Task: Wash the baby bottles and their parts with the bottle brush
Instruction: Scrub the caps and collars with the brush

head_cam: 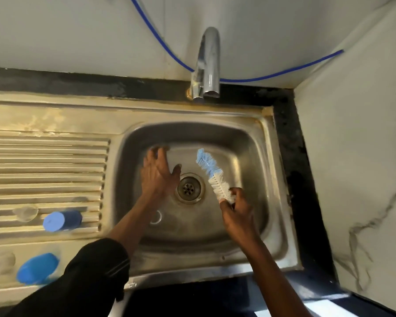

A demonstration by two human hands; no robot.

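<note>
My right hand is shut on the bottle brush, whose blue and white bristles point up and away over the basin of the steel sink. Left of the drain, my left hand hovers over the basin with fingers spread and nothing in it. A small clear ring lies on the basin floor beside my left forearm. On the ribbed drainboard at the left lie a blue bottle cap, a clear teat and, nearer me, a blurred blue bottle part.
The chrome tap stands behind the sink with its spout over the back rim; no water is visible. A blue hose runs along the wall behind it. A marbled wall closes the right side past a dark counter strip.
</note>
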